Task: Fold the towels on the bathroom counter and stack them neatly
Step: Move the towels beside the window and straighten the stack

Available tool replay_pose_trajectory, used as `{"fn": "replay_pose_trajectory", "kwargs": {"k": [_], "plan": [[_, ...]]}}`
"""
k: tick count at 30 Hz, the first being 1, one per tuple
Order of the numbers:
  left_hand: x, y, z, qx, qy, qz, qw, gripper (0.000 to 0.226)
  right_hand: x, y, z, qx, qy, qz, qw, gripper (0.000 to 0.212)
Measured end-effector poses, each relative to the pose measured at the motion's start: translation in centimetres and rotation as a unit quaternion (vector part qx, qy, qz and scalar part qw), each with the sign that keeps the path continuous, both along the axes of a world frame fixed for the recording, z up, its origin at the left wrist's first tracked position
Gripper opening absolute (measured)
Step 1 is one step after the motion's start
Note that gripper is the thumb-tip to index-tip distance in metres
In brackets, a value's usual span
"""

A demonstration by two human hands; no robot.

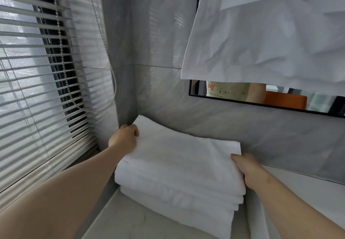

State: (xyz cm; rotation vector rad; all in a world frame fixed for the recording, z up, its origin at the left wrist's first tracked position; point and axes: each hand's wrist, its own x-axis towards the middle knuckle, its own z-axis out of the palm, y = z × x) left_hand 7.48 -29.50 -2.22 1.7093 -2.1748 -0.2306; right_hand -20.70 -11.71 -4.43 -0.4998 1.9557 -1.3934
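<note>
I had the stack of towels (179, 179) sitting in the corner of the table (130, 220), pushed close to the wall, with the blinds (37, 89) off at nine o'clock and the half-covered mirror (280, 101) up at two o'clock. The top towel (183, 154) lay folded flat across the pile, though its far corner at eleven o'clock rode up a little.

My left hand (125, 136) was at that ten-to-eleven o'clock corner, fingers curled behind the edge and thumb on top, pinching the top towel. My right hand (246, 169) was at the three o'clock edge, thumb laid on the top towel and the other fingers tucked in under its side, so it was grasping the same towel from the opposite end.

I judged this to be the stacking step, near the finish: the folding looked done and the top towel was being squared onto the pile. The lower layers stepped out unevenly toward five o'clock. The next move called for settling the raised corner down, nudging the edges flush with both hands, then letting go without dragging the soft cloth askew.
</note>
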Motion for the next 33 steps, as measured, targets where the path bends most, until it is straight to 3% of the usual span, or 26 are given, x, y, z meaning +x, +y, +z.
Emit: {"fn": "replay_pose_trajectory", "kwargs": {"k": [6,10,13,14,15,17,22,29,33], "plan": [[0.0,0.6,-0.1,-0.003,-0.015,-0.009,1.0,0.031,-0.2,0.2,-0.1,0.016,0.074,-0.001,0.997,0.016],[0.1,1.7,0.7,-0.037,-0.044,-0.016,0.998,0.034,0.4,0.3,0.3,-0.007,0.139,-0.031,0.99,0.033],[0.1,2.8,1.6,-0.056,-0.075,-0.03,0.995,0.033,1.9,0.9,1.3,0.009,0.192,-0.013,0.981,0.01],[0.0,3.2,1.9,-0.061,-0.078,-0.036,0.994,0.032,2.2,1.0,1.5,0.02,0.216,-0.006,0.976,0.026],[-0.1,3.7,2.3,-0.066,-0.08,-0.044,0.994,0.032,2.6,1.2,1.9,0.033,0.242,0.004,0.97,0.04],[-0.4,4.9,3.0,-0.071,-0.085,-0.062,0.992,0.033,3.5,2.0,2.9,0.061,0.303,0.028,0.951,0.049],[-1.1,9.0,4.5,-0.043,-0.094,-0.108,0.989,0.036,5.8,4.8,5.4,0.095,0.389,0.1,0.911,0.047],[-3.5,17.3,5.9,-0.148,-0.135,-0.212,0.957,0.033,8.2,10.4,6.1,0.121,0.525,0.187,0.821,0.047],[-4.4,20.6,5.2,-0.149,-0.155,-0.24,0.947,0.03,8.4,13.6,6.4,0.14,0.542,0.194,0.806,0.042]]}}
